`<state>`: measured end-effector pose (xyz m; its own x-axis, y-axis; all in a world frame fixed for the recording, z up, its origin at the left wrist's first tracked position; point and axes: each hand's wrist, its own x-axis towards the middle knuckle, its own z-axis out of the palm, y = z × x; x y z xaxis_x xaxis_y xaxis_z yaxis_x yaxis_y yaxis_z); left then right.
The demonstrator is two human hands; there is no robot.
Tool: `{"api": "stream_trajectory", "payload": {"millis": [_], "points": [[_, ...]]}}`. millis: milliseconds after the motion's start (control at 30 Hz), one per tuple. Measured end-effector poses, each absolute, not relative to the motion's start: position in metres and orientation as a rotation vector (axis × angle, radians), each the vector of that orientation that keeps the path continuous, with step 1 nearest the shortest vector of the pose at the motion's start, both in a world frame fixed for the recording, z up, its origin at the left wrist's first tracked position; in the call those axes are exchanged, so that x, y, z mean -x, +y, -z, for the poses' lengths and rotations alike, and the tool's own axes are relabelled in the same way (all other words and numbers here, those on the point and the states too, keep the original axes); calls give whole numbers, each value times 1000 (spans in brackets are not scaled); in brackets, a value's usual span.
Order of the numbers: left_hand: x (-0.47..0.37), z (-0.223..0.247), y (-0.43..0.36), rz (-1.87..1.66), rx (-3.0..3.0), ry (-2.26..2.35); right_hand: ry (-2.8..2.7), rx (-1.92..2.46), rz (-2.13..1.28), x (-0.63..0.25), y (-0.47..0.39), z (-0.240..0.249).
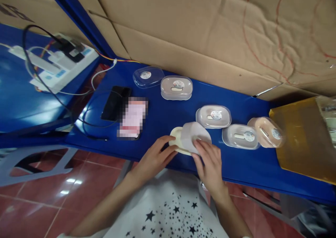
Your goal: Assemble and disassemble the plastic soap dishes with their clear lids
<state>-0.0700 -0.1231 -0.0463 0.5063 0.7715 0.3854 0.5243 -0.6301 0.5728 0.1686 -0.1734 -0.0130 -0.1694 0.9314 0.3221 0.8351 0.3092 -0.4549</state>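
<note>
My left hand (154,157) pinches the left edge of a flat cream oval piece (175,134), its fingertips and thumb closed at the rim. Over the right part of that piece stands a pale, whitish oval container (191,131), tilted. My right hand (210,163) grips the container from the right and near side, fingers on its face and thumb below. Whether the two parts are joined cannot be seen. Just beyond lies a closed oval box with a clear lid and round sticker (214,116); a similar box (240,136) sits to the right of my right hand.
A peach box (269,132), another lidded box (176,87) and a loose clear lid (148,77) lie on the blue table (157,115). At left are a black phone (115,103), a blurred-out phone (133,117) and a power strip (65,68). A taped carton (301,140) stands right.
</note>
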Motion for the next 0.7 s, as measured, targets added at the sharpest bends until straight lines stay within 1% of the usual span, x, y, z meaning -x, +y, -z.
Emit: {"api": "stream_trajectory", "payload": {"millis": [167,300,400,533,633,700], "points": [[74,51,-126,-955,-2174,1178,-2245,1542,-268,-148,-168,22],[77,52,-128,-871,-2130,1148,-2288,1534,-295,-138,-170,32],[87,43,-115,-807,-2178,1138,-2303,1519,-293,-138,-169,36],[109,15,-58,-728,-2430,1281,-2351,1455,-279,-145,-167,37],[125,-5,10,-520,-2524,1549,-2367,1390,-236,-152,-169,38],[134,-11,56,-332,-2501,1693,-2328,1382,-223,-156,-173,39]]}}
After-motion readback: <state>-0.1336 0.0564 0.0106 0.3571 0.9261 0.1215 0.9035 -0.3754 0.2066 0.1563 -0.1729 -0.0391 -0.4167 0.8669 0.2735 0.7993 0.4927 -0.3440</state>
